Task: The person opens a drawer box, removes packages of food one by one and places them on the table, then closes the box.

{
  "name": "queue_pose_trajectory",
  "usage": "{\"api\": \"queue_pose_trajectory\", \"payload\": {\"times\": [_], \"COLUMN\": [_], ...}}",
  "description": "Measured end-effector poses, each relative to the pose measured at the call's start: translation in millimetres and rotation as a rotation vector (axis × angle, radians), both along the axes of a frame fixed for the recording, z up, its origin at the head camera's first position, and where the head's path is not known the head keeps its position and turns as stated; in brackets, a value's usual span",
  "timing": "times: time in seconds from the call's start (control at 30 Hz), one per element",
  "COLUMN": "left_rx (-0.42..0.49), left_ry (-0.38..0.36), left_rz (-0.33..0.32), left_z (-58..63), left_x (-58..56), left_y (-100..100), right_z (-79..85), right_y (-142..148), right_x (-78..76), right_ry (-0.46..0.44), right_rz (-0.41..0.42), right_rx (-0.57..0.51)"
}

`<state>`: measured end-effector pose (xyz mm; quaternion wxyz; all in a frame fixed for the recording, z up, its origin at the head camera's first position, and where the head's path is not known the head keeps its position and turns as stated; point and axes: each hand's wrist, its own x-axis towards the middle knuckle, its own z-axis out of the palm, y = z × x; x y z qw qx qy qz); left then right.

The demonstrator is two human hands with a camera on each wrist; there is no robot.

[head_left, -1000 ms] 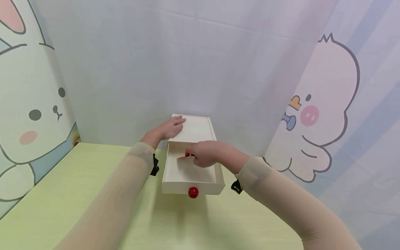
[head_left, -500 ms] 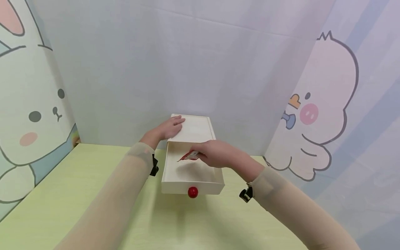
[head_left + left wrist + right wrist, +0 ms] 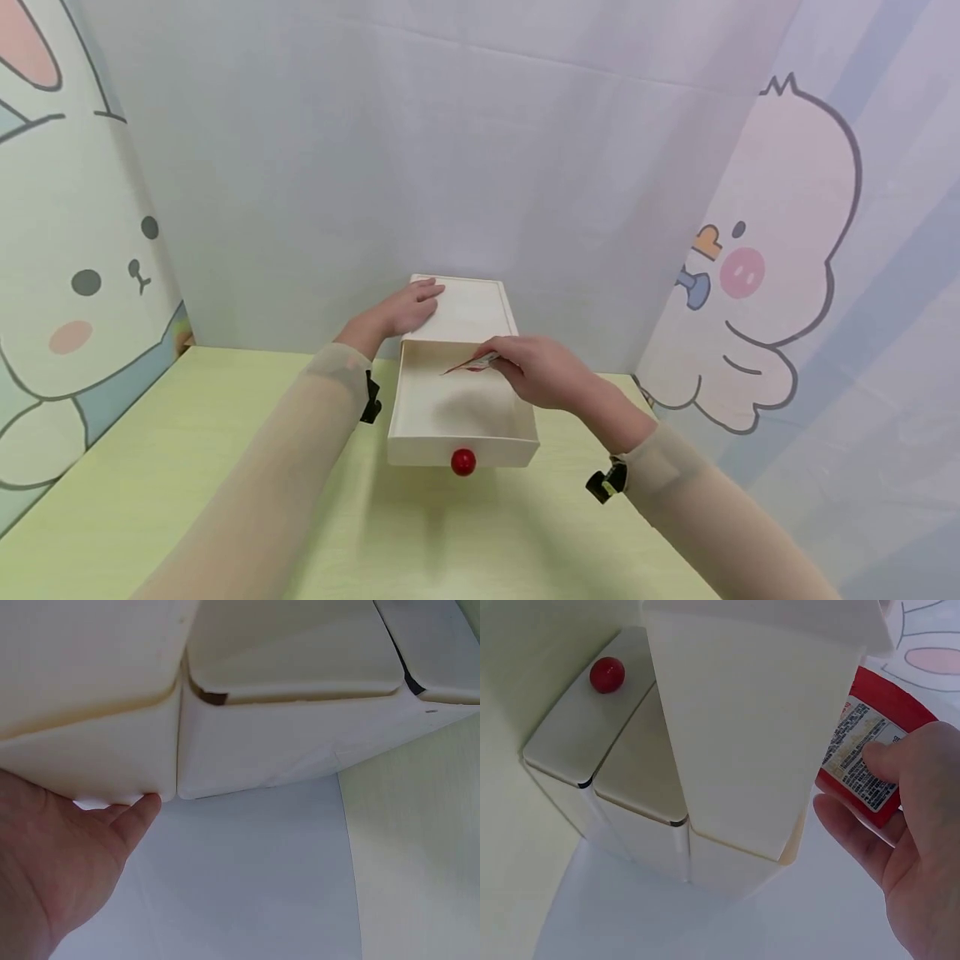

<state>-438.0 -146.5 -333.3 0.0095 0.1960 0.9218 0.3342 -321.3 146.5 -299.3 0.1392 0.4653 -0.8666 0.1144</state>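
A white drawer cabinet (image 3: 474, 307) stands at the back of the table, its top drawer (image 3: 431, 452) pulled out toward me. On that drawer's front is a round red knob (image 3: 462, 462). My left hand (image 3: 408, 308) rests on the left part of the cabinet top, fingers extended. Over the open drawer, my right hand (image 3: 538, 369) pinches a flat red packet (image 3: 859, 754) between thumb and fingers. The packet's white label carries small dark print in the right wrist view. In the head view the packet appears nearly edge-on, above the drawer floor.
Below the open drawer are two closed ones in the right wrist view, the lowest with a red knob (image 3: 607, 675). The light green table (image 3: 247, 400) extends on both sides. A pale curtain (image 3: 360, 167) with cartoon animals hangs close behind and beside the cabinet.
My right hand has lifted the red packet up from the drawer floor and shifted slightly right and toward me. The left hand has stayed on the cabinet top.
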Motion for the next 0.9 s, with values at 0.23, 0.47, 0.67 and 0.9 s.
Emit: {"api": "queue_pose_trajectory", "payload": {"times": [0.23,0.47,0.67,0.9], "left_rx": [0.009,0.012,0.008,0.012], "left_ry": [-0.003,-0.008,-0.005,0.003], "left_rz": [-0.002,0.001,0.001,-0.001], "left_z": [2.4,2.3,-0.6,-1.0], "left_x": [-0.1,1.4,0.5,2.1], "left_y": [2,0,0,-1], "right_z": [-2.2,-7.6,-13.6,-18.0], "right_y": [16,25,34,52], "right_x": [2.3,6.0,2.5,-5.2], "right_ry": [-0.002,0.026,0.092,0.092], "right_rz": [0.000,-0.028,-0.059,-0.170], "right_rx": [-0.141,-0.278,-0.454,-0.637]}}
